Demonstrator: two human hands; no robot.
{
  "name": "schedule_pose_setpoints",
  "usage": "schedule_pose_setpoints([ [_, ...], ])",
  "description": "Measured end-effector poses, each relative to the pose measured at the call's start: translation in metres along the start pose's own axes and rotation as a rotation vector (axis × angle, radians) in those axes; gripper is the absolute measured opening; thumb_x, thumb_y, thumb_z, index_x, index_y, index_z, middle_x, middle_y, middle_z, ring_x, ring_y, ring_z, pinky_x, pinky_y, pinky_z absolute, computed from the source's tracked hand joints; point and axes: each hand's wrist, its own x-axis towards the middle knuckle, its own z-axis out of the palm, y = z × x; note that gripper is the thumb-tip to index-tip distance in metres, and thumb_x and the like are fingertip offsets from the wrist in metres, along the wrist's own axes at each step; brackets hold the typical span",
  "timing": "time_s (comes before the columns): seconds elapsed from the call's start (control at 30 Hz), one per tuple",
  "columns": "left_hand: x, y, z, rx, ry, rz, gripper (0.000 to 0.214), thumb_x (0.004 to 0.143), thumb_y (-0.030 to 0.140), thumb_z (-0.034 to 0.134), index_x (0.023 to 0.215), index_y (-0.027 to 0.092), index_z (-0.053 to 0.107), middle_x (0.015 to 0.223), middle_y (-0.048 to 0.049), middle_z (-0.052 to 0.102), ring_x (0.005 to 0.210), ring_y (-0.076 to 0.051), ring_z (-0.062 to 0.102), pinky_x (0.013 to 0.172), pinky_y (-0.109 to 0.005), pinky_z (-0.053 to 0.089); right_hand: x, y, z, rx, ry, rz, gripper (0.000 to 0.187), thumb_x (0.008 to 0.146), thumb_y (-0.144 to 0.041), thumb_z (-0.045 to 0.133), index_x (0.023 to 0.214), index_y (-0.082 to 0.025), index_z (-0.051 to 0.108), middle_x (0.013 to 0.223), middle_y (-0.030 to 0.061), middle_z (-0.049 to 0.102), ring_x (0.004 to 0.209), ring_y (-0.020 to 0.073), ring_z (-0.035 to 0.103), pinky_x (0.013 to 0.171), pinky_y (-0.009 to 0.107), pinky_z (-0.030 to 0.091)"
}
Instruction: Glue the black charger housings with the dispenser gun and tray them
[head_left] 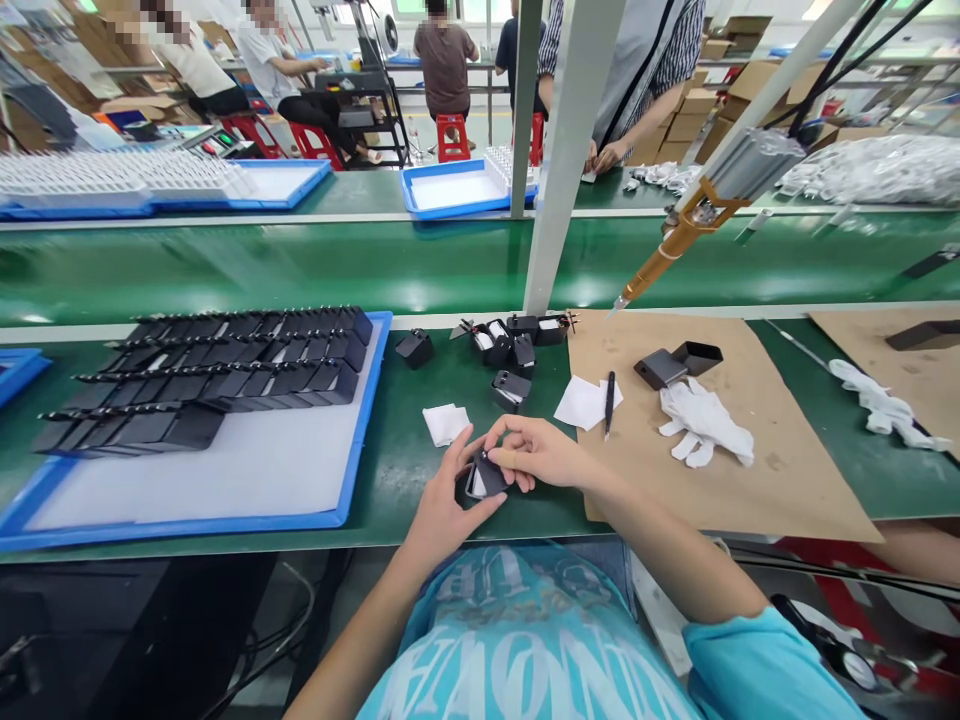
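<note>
A small black plastic housing (487, 478) with something white inside rests low over the green bench, held between both my hands. My left hand (444, 500) wraps its left and near sides, thumb along the front. From the right, my right hand (536, 452) pinches at its top edge; what the fingertips hold there is hidden. Just beyond my hands stands another black housing (511, 388), and a folded white cloth (446, 424) lies to the left. Several black housings with white parts and wires (517, 338) are clustered further back.
Rows of black housings (285, 385) fill the far part of a blue-rimmed tray (358, 440) at left. On brown paper (787, 480) at right lie a black pen-like tool (610, 405), white gloves (705, 420) and black shells (660, 368). An orange-handled driver (660, 262) hangs above; a post (559, 170) rises ahead.
</note>
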Motion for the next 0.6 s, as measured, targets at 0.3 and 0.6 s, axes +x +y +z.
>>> schedule_pose_setpoints([
  [0.3,0.001,0.003,0.013,0.192,0.146,0.080,0.079,0.083,0.038,0.070,0.148,0.031,0.027,0.132,-0.0093,0.061,0.117,-0.026,0.062,0.098,-0.043,0.051,-0.003,0.014,0.005,-0.022,0.144,-0.024,0.031,0.086,-0.050,0.059,0.091,-0.020,0.056,0.055,-0.0080,0.054,0.039,0.0051,0.045,0.040,0.017,0.036],
  [0.6,0.000,-0.002,0.003,-0.235,0.123,0.012,0.054,0.095,0.035,0.051,0.145,0.027,0.034,0.152,-0.0098,0.043,0.141,-0.025,0.040,0.115,-0.043,0.035,-0.017,0.023,0.006,-0.433,0.050,-0.189,0.068,0.077,-0.035,0.073,0.137,-0.026,0.042,0.134,0.0102,0.052,0.116,0.0225,0.057,0.094,0.041,0.052],
])
